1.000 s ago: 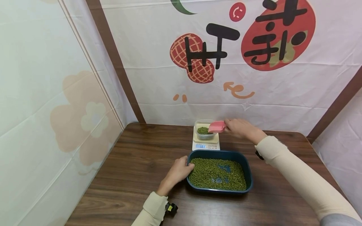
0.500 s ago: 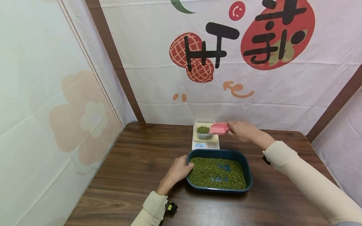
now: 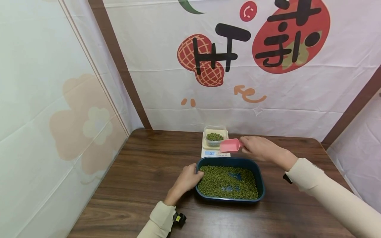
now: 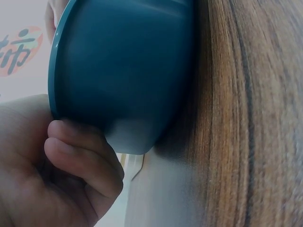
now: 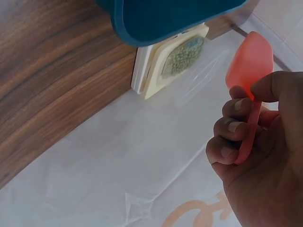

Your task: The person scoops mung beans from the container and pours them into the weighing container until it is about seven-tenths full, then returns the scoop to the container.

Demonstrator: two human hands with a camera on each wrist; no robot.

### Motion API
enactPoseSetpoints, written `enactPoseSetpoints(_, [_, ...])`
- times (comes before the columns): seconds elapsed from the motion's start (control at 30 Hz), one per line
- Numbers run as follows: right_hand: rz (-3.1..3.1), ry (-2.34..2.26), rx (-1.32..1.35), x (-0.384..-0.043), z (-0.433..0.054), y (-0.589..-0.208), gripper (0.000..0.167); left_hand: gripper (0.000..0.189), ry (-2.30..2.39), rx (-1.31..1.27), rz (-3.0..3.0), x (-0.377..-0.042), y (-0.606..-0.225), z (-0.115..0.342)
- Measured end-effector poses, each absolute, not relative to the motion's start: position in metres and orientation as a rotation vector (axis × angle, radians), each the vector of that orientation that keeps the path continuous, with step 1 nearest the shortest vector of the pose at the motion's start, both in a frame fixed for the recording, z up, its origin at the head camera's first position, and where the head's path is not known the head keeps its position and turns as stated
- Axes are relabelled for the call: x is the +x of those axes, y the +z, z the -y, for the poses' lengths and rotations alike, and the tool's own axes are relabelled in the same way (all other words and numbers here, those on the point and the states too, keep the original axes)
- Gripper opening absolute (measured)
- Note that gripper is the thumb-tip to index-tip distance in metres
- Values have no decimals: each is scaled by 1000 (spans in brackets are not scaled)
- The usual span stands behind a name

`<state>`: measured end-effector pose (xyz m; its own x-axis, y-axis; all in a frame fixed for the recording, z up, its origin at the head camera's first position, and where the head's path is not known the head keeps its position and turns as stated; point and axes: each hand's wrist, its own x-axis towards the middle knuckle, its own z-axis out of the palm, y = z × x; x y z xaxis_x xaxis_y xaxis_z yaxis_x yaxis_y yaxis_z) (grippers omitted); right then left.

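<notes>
My left hand grips the left end of a dark blue tub, thumb over the rim. In the left wrist view, its curled fingers press the tub's outer wall. Green mung beans cover most of the tub's floor. My right hand holds a pink scoop by its handle, above the front right of a kitchen scale. No beans show in the scoop. A clear plastic container with a small heap of mung beans stands on the scale.
The brown wooden table ends at a printed white cloth just behind the scale. Another cloth wall runs along the left side. The tub sits directly in front of the scale.
My right hand has drawn the scoop away from the plastic container, toward me and slightly right, and lowered it in view. The left hand keeps its hold on the tub.
</notes>
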<state>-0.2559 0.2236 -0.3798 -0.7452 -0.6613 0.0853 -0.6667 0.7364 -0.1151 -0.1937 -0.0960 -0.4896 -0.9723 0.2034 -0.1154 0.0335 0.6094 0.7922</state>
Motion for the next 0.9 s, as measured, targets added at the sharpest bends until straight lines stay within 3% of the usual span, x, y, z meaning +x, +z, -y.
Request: enactPoseSetpoints(0.9, [2817, 101, 1206, -218, -244, -401, 10, 10, 1298, 181, -2643, -195, -492, 96])
